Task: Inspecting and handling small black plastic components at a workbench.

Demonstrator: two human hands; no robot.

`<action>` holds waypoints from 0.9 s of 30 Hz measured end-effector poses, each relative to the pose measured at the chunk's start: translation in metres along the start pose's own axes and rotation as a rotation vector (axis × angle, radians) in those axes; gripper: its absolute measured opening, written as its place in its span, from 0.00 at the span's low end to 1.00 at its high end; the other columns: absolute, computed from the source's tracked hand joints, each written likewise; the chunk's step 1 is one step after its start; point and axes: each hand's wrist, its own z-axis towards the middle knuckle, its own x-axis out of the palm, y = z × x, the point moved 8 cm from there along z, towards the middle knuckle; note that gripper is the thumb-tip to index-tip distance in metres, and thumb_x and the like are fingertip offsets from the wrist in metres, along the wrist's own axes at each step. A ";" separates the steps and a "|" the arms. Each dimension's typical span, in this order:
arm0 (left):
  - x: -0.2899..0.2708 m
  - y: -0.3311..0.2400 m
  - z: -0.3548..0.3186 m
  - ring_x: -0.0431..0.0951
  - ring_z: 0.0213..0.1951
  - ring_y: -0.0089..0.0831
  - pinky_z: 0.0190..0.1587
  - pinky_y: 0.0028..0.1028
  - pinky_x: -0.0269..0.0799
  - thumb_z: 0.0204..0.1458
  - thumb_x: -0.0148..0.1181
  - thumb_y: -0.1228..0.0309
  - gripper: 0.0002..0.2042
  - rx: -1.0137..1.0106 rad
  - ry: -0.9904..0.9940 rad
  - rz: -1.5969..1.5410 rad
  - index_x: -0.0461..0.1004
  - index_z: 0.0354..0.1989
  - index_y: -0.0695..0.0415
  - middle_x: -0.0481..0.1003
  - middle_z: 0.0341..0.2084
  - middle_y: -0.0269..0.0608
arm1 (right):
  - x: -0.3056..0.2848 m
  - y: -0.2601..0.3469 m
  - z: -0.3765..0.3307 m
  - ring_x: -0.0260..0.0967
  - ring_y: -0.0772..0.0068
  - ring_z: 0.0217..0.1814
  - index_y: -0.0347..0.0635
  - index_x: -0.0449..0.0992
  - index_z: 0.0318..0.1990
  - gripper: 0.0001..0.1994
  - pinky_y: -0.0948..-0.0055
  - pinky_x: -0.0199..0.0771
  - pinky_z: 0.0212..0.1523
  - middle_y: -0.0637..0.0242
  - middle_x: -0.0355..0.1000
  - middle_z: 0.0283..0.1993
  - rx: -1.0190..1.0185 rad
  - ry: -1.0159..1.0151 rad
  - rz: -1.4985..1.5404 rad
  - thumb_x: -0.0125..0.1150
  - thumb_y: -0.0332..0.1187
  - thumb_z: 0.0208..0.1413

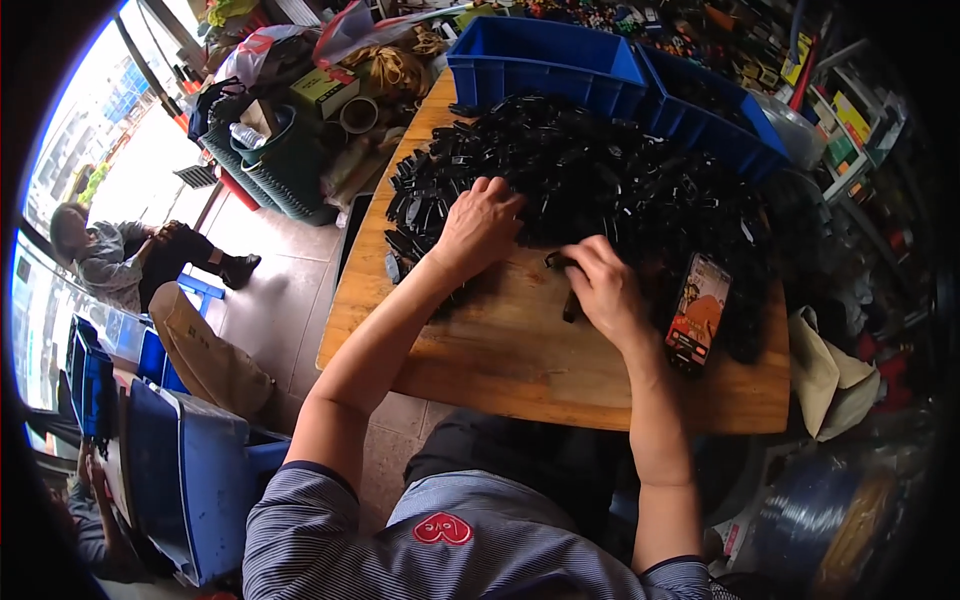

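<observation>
**Black plastic parts heaped on the wooden table**

Black plastic parts (600, 170) fill the upper centre of the frame, piled across the wooden table (500, 350). Left hand (478, 228) lies palm-down on the pile's near edge, fingers spread, nothing clasped. Right hand (603, 285), centre frame, pinches one small black piece (571, 303) just clear of the heap. Phone (698, 310) with a lit screen leans right beside it. Blue bins (560, 60) sit behind the pile, upper centre.
</observation>
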 end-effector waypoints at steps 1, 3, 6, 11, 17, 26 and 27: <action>0.003 -0.001 0.000 0.68 0.41 0.38 0.42 0.33 0.68 0.42 0.58 0.70 0.10 -0.006 0.000 -0.027 0.74 0.36 0.54 0.68 0.33 0.40 | 0.007 0.001 0.001 0.70 0.57 0.38 0.35 0.72 0.37 0.08 0.67 0.70 0.37 0.58 0.68 0.36 -0.064 -0.010 -0.039 0.56 0.23 0.47; 0.011 -0.007 -0.006 0.69 0.40 0.38 0.41 0.32 0.69 0.42 0.58 0.71 0.11 0.061 0.061 -0.038 0.74 0.36 0.55 0.68 0.33 0.40 | 0.017 -0.009 -0.003 0.69 0.56 0.39 0.35 0.73 0.36 0.08 0.67 0.70 0.38 0.58 0.68 0.35 -0.042 0.042 -0.068 0.56 0.24 0.47; 0.004 -0.005 -0.012 0.72 0.36 0.36 0.37 0.29 0.70 0.43 0.57 0.74 0.11 0.060 0.157 -0.302 0.75 0.37 0.57 0.69 0.32 0.41 | 0.015 -0.019 -0.012 0.69 0.57 0.36 0.35 0.75 0.31 0.05 0.68 0.69 0.37 0.59 0.68 0.34 0.043 0.228 -0.005 0.58 0.24 0.45; -0.015 0.015 -0.013 0.75 0.28 0.35 0.32 0.28 0.71 0.44 0.59 0.76 0.06 -0.056 0.081 -0.448 0.75 0.32 0.57 0.72 0.29 0.40 | -0.028 -0.022 -0.003 0.64 0.73 0.25 0.36 0.74 0.32 0.05 0.76 0.64 0.27 0.64 0.67 0.28 0.094 0.044 0.034 0.59 0.23 0.46; 0.001 -0.046 -0.041 0.73 0.38 0.35 0.39 0.29 0.71 0.38 0.65 0.71 0.13 0.283 0.283 -0.371 0.75 0.36 0.49 0.70 0.31 0.37 | -0.017 -0.008 -0.006 0.67 0.69 0.28 0.36 0.74 0.32 0.05 0.73 0.65 0.29 0.64 0.68 0.29 0.040 0.102 0.040 0.59 0.23 0.45; -0.007 -0.018 -0.022 0.75 0.25 0.29 0.29 0.27 0.71 0.46 0.56 0.78 0.11 -0.105 0.356 -0.701 0.68 0.39 0.59 0.74 0.31 0.38 | 0.000 -0.010 -0.006 0.67 0.61 0.38 0.36 0.73 0.33 0.08 0.70 0.69 0.39 0.62 0.68 0.34 0.046 0.069 -0.072 0.60 0.21 0.42; -0.005 -0.019 -0.022 0.75 0.27 0.26 0.30 0.25 0.70 0.46 0.57 0.78 0.12 -0.114 0.383 -0.750 0.68 0.40 0.59 0.74 0.31 0.37 | -0.011 -0.004 -0.002 0.67 0.61 0.37 0.36 0.72 0.32 0.08 0.71 0.69 0.38 0.62 0.68 0.33 -0.006 -0.030 -0.088 0.60 0.21 0.41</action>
